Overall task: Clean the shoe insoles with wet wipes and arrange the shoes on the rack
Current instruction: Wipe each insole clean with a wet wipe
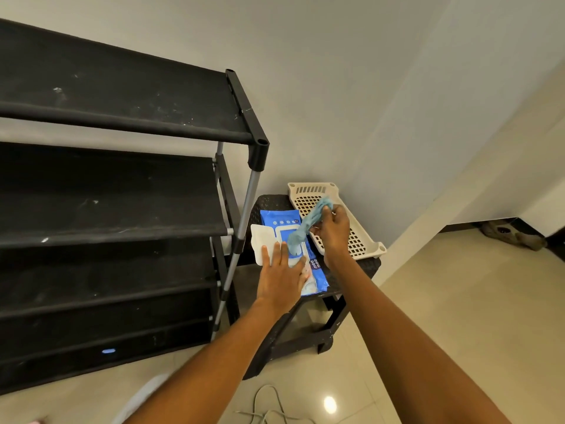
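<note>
A blue wet-wipe pack (282, 220) lies on a small dark stool (269, 203), its white lid flipped open to the left. My left hand (279, 278) presses flat on the pack with straight fingers. My right hand (334, 232) pinches a pale blue wipe (307, 226) that stretches up out of the pack's opening. The black shoe rack (122, 117) stands on the left, and no shoes are in view on its shelves.
A cream perforated plastic tray (360, 240) sits on the stool's right side, beside the pack. The wall is close behind. A thin cord (269, 402) lies on the tiled floor near me. A brownish object (513, 235) lies at the far right by the wall.
</note>
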### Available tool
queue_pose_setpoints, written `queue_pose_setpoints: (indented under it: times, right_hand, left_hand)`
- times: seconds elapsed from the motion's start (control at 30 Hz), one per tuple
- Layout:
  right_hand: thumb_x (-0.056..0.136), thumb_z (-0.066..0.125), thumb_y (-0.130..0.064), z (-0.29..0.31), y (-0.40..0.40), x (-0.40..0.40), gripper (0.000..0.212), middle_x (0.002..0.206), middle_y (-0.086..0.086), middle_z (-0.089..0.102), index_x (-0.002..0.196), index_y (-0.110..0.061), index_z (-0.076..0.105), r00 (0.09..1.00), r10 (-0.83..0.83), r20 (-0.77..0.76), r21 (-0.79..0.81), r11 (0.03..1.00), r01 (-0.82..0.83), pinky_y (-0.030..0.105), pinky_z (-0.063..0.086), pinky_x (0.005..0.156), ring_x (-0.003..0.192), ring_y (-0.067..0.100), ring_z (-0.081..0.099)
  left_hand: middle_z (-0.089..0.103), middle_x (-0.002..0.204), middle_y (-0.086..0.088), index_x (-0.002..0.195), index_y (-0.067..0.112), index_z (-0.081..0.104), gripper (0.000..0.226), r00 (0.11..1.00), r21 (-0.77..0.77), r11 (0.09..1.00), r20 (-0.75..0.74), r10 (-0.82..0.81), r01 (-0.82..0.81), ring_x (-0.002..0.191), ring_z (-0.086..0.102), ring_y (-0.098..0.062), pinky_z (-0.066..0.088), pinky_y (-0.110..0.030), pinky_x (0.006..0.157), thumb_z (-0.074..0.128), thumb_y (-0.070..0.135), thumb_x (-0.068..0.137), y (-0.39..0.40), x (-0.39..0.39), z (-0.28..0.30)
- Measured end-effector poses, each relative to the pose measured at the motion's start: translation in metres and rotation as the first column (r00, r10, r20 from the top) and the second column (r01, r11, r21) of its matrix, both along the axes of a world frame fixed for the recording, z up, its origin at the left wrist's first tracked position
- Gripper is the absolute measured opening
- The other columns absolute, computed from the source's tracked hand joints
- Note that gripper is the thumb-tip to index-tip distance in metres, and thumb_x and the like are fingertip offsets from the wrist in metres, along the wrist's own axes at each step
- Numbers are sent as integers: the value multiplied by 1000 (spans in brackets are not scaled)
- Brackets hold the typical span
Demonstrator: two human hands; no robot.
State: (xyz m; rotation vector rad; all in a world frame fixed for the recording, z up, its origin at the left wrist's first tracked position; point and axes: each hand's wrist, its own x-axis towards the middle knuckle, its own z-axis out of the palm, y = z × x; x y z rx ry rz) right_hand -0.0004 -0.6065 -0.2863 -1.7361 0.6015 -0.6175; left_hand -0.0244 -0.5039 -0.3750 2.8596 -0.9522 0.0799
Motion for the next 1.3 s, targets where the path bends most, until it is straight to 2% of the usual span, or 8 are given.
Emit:
queue_pose_setpoints:
  times: [0.2,0.37,0.53,0.67,0.77,1.0,1.13,1.3]
  right_hand:
    - [99,42,-18,15,-10,1,13,88,6,58,99,-12,54,982,-154,106,-117,979,166,33,47,70,80,22,56]
    - [95,50,-14,-27,-11,-17,21,107,8,60,108,-9,66,978,-39,-205,-412,910,-50,24,44,78,95,19,57]
    - [90,58,-32,-57,0,-42,27,114,3,51,110,-15,63,894,188,-408,-395,846,-359,37,45,90,105,15,50]
    - [87,60,-36,-63,4,-52,28,110,0,54,108,-17,62,826,85,-558,-561,694,-451,30,39,71,99,15,50]
    - [90,55,-23,-58,9,-48,20,104,11,60,101,-9,63,812,-21,-583,-563,731,-385,33,41,69,96,26,58]
    - [92,47,-16,-48,13,-36,17,102,13,62,101,-5,57,814,-61,-578,-593,716,-367,34,42,71,96,29,57]
    - [94,46,-10,-44,15,-35,7,93,5,58,100,-10,49,960,-36,-279,-517,848,-119,32,45,67,87,22,58]
    - [88,47,5,-15,3,-9,22,106,14,56,103,-3,59,983,-182,-26,-297,940,166,37,51,78,96,27,57]
  left_hand:
    - [41,145,-19,134,25,53,50,992,-127,991,120,47,-31,137,33,-37,25,-58,109,51,49,90,2,-4,-4]
    - [50,135,-24,122,5,56,68,966,-384,901,75,248,-202,128,45,-40,32,-60,100,77,42,68,5,-5,-11]
    - [25,149,-23,148,8,18,79,811,-606,538,-437,389,-586,138,27,-35,27,-46,113,64,26,86,6,-10,0]
    - [26,145,-23,146,4,19,84,690,-669,193,-647,324,-718,133,31,-36,35,-47,108,70,22,82,-1,-14,9]
    - [33,144,-19,147,7,21,81,549,-549,38,-826,132,-835,129,41,-34,41,-43,101,69,26,84,-11,-9,8]
    - [42,138,-14,141,12,35,51,644,-610,242,-760,92,-754,124,42,-31,40,-41,102,51,22,95,-19,-10,2]
    - [38,142,-13,141,11,34,51,760,-664,393,-625,176,-637,130,35,-31,34,-41,106,51,22,95,-22,-12,1]
    - [28,151,-10,144,15,31,52,801,-584,571,-540,258,-577,136,24,-30,28,-47,107,43,34,97,-32,-6,15]
